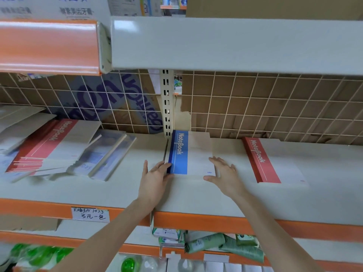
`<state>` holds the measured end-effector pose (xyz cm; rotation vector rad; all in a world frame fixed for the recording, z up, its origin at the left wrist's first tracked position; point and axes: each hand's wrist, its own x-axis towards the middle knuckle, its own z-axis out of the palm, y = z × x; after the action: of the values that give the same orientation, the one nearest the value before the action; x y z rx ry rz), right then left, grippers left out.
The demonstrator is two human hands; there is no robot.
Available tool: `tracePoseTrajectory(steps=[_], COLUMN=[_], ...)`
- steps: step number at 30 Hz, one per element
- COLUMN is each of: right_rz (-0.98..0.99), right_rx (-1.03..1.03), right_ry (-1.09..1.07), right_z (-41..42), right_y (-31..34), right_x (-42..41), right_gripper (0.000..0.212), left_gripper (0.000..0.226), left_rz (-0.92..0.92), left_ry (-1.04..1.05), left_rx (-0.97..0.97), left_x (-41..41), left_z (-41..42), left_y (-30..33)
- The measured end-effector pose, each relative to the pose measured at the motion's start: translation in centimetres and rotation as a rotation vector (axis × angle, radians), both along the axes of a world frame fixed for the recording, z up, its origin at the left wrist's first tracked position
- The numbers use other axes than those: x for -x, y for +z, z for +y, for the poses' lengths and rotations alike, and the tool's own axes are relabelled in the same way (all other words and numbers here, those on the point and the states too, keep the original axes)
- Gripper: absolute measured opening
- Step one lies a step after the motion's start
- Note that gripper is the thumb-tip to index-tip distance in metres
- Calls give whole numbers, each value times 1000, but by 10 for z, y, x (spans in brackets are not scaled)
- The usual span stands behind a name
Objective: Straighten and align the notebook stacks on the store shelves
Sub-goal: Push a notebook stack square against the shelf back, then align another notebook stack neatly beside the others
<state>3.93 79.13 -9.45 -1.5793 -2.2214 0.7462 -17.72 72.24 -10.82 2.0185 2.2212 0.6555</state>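
Note:
A blue-banded notebook stack [189, 154] lies in the middle of the white shelf [196, 195], near the upright post. My left hand [155, 177] touches its near left corner with straight fingers. My right hand [225, 173] lies flat against the stack's near right corner, fingers spread. To the right lies a red-banded notebook stack [273, 160], squared to the shelf. At the left a red-banded stack [53, 146] sits fanned and skewed, with several clear-covered notebooks [106, 154] leaning beside it.
A wire grid back panel [255, 107] with cardboard behind closes the shelf's rear. An upper shelf [235, 44] hangs overhead. An orange shelf edge [216, 222] carries a handwritten price tag [90, 214]. Green packets [225, 244] lie on the shelf below.

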Motion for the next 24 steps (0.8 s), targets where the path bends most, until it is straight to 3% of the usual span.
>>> tracePoseTrajectory(steps=[6,10,20,24], right_rz=[-119,-208,-182,-108], right_rx=[33,-72,-245,-197], right_ry=[31,26,211,308], right_z=[1,-9,-57,-79], right_y=[3,5,32,32], right_x=[1,18,167,256], right_gripper=[83,96,92,92], left_gripper=[49,59,52,99], left_rz=[-29,-58,201,243], left_ry=[-40,-85,-96,-53], left_rx=[60,33,-159,-18], left_x=[6,27,178,266], left_z=[-2,-18,-71,-92], left_y=[4,10,56,67])
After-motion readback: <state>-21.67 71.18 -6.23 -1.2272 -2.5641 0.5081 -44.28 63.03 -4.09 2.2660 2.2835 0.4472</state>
